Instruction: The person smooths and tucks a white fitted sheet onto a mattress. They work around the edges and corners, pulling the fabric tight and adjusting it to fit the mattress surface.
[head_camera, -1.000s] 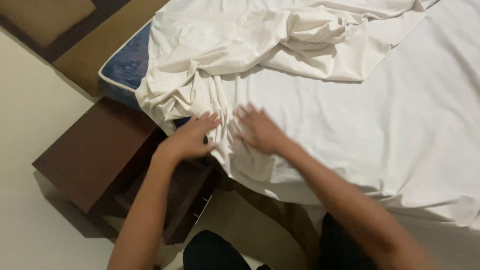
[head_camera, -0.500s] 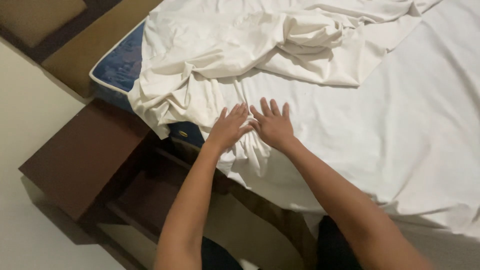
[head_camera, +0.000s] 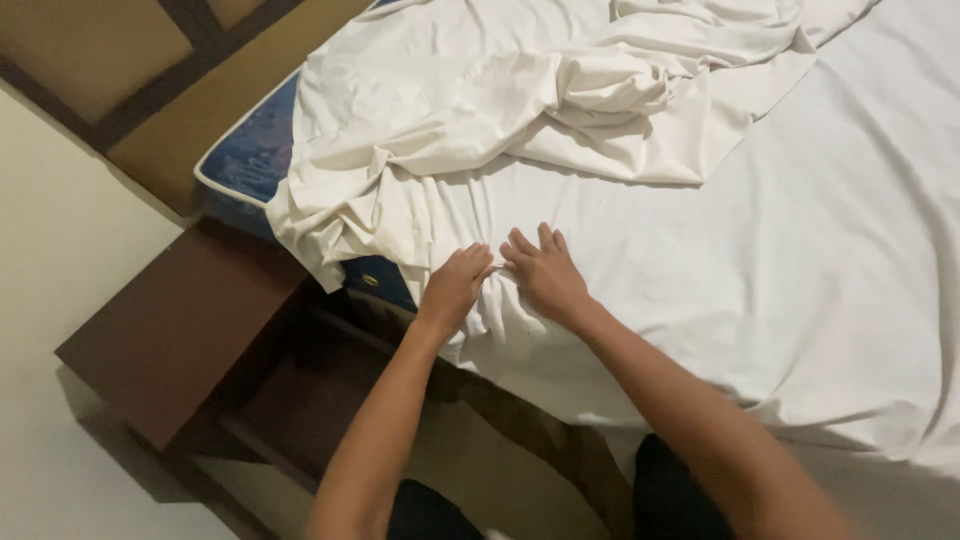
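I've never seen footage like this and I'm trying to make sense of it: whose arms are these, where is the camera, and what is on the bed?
The camera sits on a person's head and looks down, so both bare arms are that person's own. There is no machine. The left hand and the right hand rest side by side on a white sheet near the bed's edge, fingers pressing into its gathered folds; whether either pinches the cloth is hard to tell. The sheet covers most of a blue mattress, whose corner shows bare at the upper left. A second, crumpled white cloth lies further up the bed. Beside the bed stands a dark brown bedside table.
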